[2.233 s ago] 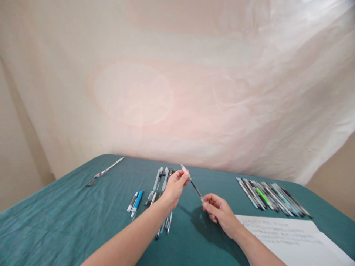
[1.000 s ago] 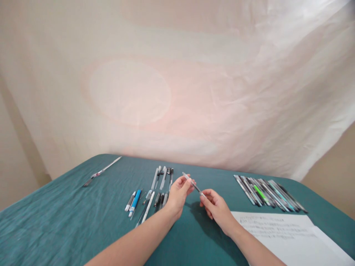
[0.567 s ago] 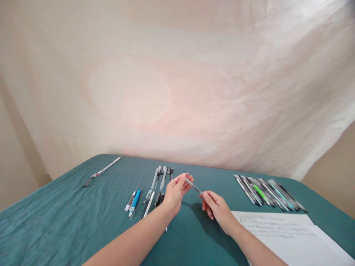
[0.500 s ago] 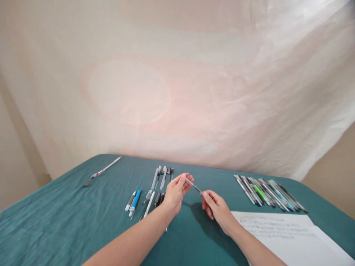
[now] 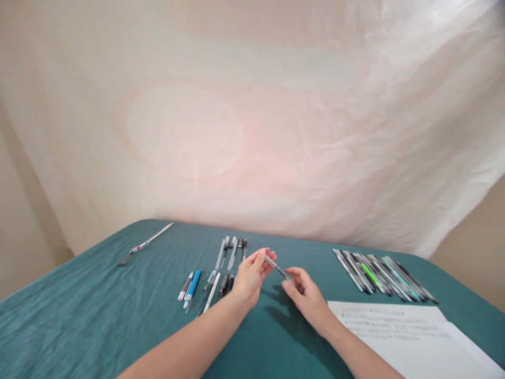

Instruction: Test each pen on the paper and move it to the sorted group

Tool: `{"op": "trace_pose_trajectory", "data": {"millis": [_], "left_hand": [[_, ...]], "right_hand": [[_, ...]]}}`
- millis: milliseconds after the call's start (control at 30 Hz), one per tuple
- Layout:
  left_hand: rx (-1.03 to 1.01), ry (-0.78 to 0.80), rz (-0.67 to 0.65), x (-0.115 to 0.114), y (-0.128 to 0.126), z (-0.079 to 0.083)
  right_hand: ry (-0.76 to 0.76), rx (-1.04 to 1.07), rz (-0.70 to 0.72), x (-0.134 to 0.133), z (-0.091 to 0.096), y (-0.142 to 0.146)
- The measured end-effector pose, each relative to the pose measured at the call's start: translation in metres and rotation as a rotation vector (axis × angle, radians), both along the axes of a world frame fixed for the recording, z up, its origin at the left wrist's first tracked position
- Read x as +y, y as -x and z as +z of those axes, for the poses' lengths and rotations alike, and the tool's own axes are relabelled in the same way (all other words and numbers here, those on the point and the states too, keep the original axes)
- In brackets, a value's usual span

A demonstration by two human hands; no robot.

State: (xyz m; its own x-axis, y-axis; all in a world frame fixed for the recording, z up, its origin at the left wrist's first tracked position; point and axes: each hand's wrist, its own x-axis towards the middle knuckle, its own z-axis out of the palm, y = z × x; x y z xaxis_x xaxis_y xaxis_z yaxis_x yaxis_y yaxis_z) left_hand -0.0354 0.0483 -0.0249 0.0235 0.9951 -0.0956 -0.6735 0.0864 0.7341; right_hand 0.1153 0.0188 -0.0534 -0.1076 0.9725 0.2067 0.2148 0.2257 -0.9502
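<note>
A slim grey pen (image 5: 277, 267) slants in the air above the table, between both hands. Its upper end is pinched between the thumb and fingers of my left hand (image 5: 249, 278). My right hand (image 5: 310, 299) has its thumb and fingers closed about the lower end, which they partly hide. Just left of my left forearm lie loose pen parts: a blue pen (image 5: 192, 288), a grey-and-white pen (image 5: 185, 286), a white barrel (image 5: 212, 291) and several dark caps (image 5: 226, 284). Behind them is a group of clear barrels and caps (image 5: 232, 252).
A row of several pens (image 5: 381, 276), one bright green, lies at the right. In front of it are sheets of paper (image 5: 394, 347) with handwriting. A long thin pen-like piece (image 5: 145, 243) rests at far left on the green tablecloth (image 5: 98, 305). A pale cloth (image 5: 252, 131) hangs behind.
My right hand's fingers have shifted on the pen's lower end, the forefinger now lying higher along its far side. My left hand has stayed nearly still.
</note>
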Motion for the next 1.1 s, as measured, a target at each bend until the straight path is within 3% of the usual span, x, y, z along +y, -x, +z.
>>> {"op": "trace_pose_trajectory", "data": {"millis": [100,267,500,667,867,1000,1100], "left_hand": [[-0.001,-0.002,0.001,0.0008,0.0000,-0.0026],[0.011,-0.022,-0.034,-0.0010,-0.0017,-0.0041],[0.009,-0.011,-0.027,-0.0043,-0.0042,-0.0032],[0.005,-0.010,-0.040,-0.0046,-0.0041,-0.0037],[-0.006,-0.014,-0.039,-0.0064,-0.0047,-0.0015],[-0.005,-0.012,-0.047,-0.0066,-0.0052,-0.0010],[-0.008,-0.012,-0.037,-0.0057,-0.0051,-0.0022]], "right_hand": [[-0.046,-0.006,0.025,0.0001,0.0004,-0.0002],[0.106,-0.031,0.088,-0.0004,0.0006,-0.0016],[-0.048,-0.038,0.024,-0.0005,-0.0008,-0.0003],[0.071,-0.056,0.079,0.0014,-0.0034,-0.0014],[-0.079,-0.085,-0.007,0.0006,-0.0001,-0.0005],[0.034,-0.084,0.071,-0.0008,0.0022,-0.0008],[0.059,-0.014,0.045,0.0001,0.0009,0.0003]]}}
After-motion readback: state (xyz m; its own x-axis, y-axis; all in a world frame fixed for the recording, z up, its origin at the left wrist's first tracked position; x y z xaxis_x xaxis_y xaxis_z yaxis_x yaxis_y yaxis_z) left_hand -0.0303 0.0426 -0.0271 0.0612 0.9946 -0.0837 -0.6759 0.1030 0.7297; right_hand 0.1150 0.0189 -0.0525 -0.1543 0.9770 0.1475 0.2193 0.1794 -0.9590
